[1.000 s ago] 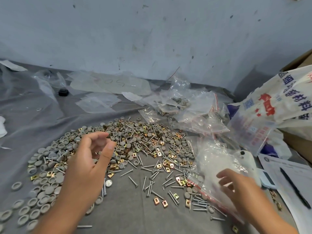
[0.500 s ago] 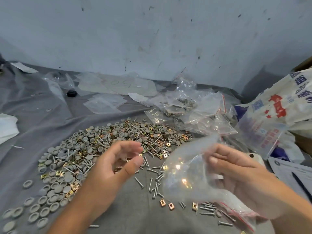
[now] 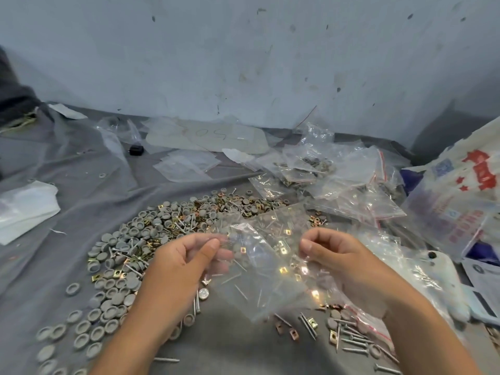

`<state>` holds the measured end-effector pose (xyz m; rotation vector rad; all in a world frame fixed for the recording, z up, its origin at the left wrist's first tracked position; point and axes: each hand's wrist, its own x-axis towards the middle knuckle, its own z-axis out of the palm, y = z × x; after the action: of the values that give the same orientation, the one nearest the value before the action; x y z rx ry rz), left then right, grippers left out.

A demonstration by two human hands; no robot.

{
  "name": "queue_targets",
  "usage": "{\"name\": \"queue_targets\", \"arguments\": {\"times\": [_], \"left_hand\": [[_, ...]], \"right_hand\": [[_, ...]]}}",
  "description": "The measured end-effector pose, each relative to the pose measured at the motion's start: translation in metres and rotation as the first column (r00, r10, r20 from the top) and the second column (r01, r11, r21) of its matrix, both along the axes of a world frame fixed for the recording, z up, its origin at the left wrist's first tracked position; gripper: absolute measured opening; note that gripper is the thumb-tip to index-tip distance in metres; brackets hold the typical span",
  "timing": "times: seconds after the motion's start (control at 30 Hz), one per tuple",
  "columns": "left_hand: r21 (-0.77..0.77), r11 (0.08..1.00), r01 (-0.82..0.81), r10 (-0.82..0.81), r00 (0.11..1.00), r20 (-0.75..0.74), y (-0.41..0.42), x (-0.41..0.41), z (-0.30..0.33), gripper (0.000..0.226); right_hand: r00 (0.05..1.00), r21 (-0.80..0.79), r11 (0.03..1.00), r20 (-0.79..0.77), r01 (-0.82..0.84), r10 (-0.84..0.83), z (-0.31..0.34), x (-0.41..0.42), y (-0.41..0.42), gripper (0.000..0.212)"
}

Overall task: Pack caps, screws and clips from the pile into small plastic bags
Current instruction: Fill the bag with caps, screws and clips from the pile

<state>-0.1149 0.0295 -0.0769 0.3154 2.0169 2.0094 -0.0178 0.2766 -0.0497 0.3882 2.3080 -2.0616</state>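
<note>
I hold a small clear plastic bag (image 3: 259, 269) up over the pile, one hand on each side. My left hand (image 3: 178, 269) pinches its left edge between thumb and fingers. My right hand (image 3: 343, 263) pinches the right edge the same way. Through the bag I see the parts beneath. The pile (image 3: 162, 234) of grey round caps, silver screws and brass clips spreads over the grey cloth (image 3: 81, 190). More screws and clips (image 3: 349, 334) lie near my right wrist.
Filled and empty clear bags (image 3: 338, 180) are heaped at the back right. A printed woven sack (image 3: 465, 190) stands at the right edge. White paper (image 3: 24, 209) lies at the left, a small black object (image 3: 136, 150) further back, and a grey wall behind.
My right hand lifted a bag from the heap at the right and brought it to the middle. My left hand came across and took hold of its left edge.
</note>
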Motion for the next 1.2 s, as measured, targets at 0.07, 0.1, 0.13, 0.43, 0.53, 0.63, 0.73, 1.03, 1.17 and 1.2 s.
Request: {"name": "queue_targets", "arguments": {"times": [0.07, 0.1, 0.13, 0.43, 0.53, 0.63, 0.73, 1.03, 1.17, 1.2], "left_hand": [[0.035, 0.999, 0.0, 0.0, 1.0, -0.001, 0.0, 0.0, 0.001, 0.015], [0.063, 0.998, -0.003, 0.002, 1.0, 0.014, 0.0, 0.0, 0.002, 0.015], [0.087, 0.996, -0.007, 0.004, 1.0, 0.031, -0.001, 0.0, 0.002, 0.015], [0.275, 0.961, -0.043, -0.013, 0.98, 0.199, 0.001, 0.002, 0.007, 0.03], [0.284, 0.956, -0.07, 0.002, 0.972, 0.233, -0.002, 0.001, 0.007, 0.034], [0.28, 0.95, -0.14, 0.07, 0.967, 0.245, -0.007, -0.002, 0.008, 0.034], [-0.015, 0.942, -0.336, 0.336, 0.941, 0.042, -0.008, -0.006, 0.002, 0.025], [-0.414, 0.899, -0.143, -0.184, 0.735, -0.653, 0.01, 0.023, -0.002, 0.023], [-0.438, 0.885, -0.157, -0.18, 0.752, -0.634, 0.006, 0.017, -0.01, 0.029], [-0.441, 0.882, -0.166, -0.172, 0.758, -0.629, 0.005, 0.015, -0.011, 0.029]], "right_hand": [[0.989, 0.083, 0.987, 0.038, 0.138, -0.141, -0.003, 0.01, 0.019, 0.022], [0.973, 0.137, 0.967, 0.057, 0.215, -0.224, -0.005, 0.017, 0.031, 0.022], [0.947, 0.219, 0.931, 0.068, 0.293, -0.314, -0.005, 0.024, 0.044, 0.021], [0.95, 0.432, 0.849, -0.073, 0.303, -0.302, -0.013, 0.038, 0.021, 0.057], [0.992, 0.134, 0.984, 0.061, -0.117, 0.109, -0.02, 0.01, -0.029, 0.033], [0.999, -0.02, 1.0, 0.032, -0.018, 0.018, -0.021, -0.013, -0.046, 0.022], [0.997, -0.014, 0.998, -0.044, 0.057, -0.058, -0.021, -0.028, -0.05, 0.02], [0.968, -0.088, 0.988, -0.206, 0.125, -0.141, -0.041, -0.04, -0.082, 0.016], [0.969, -0.15, 0.977, -0.173, 0.151, -0.176, -0.04, -0.037, -0.081, 0.029], [0.974, -0.146, 0.979, -0.155, 0.141, -0.163, -0.04, -0.037, -0.082, 0.034]]}}
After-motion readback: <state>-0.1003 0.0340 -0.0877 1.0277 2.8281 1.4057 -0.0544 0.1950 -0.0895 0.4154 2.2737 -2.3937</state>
